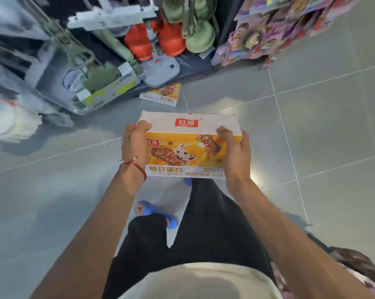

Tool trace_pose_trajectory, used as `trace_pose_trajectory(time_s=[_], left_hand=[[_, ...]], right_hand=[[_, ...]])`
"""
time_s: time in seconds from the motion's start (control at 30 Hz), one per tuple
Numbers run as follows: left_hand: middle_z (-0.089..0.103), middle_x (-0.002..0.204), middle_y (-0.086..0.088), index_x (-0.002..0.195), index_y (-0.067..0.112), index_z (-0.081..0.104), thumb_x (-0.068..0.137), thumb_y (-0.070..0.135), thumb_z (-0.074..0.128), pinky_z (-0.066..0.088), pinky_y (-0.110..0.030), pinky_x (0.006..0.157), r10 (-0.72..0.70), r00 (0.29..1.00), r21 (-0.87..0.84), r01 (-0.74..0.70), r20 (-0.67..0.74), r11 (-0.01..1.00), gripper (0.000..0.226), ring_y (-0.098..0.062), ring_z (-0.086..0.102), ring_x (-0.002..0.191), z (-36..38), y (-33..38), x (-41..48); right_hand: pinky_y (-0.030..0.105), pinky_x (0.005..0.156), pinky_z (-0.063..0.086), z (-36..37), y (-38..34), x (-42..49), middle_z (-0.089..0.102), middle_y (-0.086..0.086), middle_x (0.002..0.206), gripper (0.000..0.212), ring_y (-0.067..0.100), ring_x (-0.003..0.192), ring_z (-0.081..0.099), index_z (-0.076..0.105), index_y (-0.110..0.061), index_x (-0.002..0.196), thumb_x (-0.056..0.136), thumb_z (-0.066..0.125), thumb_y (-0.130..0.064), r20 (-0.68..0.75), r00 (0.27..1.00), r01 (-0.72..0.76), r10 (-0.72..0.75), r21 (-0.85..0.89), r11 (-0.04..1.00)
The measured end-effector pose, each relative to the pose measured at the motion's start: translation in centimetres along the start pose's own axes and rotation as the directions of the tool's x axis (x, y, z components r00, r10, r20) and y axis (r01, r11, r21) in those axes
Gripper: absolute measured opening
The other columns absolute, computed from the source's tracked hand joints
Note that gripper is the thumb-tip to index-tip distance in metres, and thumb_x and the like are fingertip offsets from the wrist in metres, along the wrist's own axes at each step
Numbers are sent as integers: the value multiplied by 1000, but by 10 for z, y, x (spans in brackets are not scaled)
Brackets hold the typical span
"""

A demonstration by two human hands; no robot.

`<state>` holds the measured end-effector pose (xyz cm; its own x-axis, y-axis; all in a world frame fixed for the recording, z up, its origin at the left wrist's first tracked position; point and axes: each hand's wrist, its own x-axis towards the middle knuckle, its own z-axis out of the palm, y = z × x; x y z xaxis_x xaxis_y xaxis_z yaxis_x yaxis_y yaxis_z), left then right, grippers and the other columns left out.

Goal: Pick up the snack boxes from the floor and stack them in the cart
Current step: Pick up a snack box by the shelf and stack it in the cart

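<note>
I hold an orange and white snack box [188, 143] in front of me, above the grey tiled floor. My left hand [134, 145] grips its left end, fingers curled over the top edge. My right hand [236, 154] grips its right end the same way. A second snack box [161, 94] of the same kind lies on the floor further ahead, at the foot of a display shelf. No cart is in view.
A shelf base [195, 65] with mops, orange and green items stands ahead. Boxed mop goods [91, 87] sit at the left. A colourful product rack [275, 33] is at the upper right. My legs and blue sandals [158, 214] are below the box.
</note>
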<state>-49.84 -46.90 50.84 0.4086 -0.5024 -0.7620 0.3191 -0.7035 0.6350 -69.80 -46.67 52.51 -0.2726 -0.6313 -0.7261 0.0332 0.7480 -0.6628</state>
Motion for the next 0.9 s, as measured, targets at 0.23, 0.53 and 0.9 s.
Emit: trace_pose_trajectory(time_s=[0.23, 0.53, 0.9], left_hand=[[65, 61, 9, 94, 15, 59, 92, 25, 52, 42, -13, 45, 100, 984, -163, -124, -150, 979, 12, -6, 63, 51, -153, -44, -72], [76, 84, 1, 116, 17, 64, 74, 43, 60, 56, -49, 91, 105, 938, -288, -207, -331, 935, 50, -26, 74, 87, -337, -71, -152], [76, 87, 1, 128, 23, 59, 82, 45, 52, 55, -51, 93, -49, 749, -394, -291, -661, 872, 51, -20, 75, 84, -491, -81, -203]], right_hand=[[28, 69, 59, 71, 29, -110, 77, 2, 112, 32, 16, 91, 77, 58, -25, 127, 97, 66, -31, 200, 975, 113, -93, -89, 990], [22, 61, 56, 177, 65, -248, 78, 0, 112, 46, 11, 86, 77, 57, -22, 139, 96, 65, -37, 445, 884, 249, -142, -192, 949], [33, 72, 58, 327, 91, -358, 79, -4, 99, 23, 15, 90, 77, 67, -25, 118, 97, 64, -34, 750, 660, 408, -29, -326, 853]])
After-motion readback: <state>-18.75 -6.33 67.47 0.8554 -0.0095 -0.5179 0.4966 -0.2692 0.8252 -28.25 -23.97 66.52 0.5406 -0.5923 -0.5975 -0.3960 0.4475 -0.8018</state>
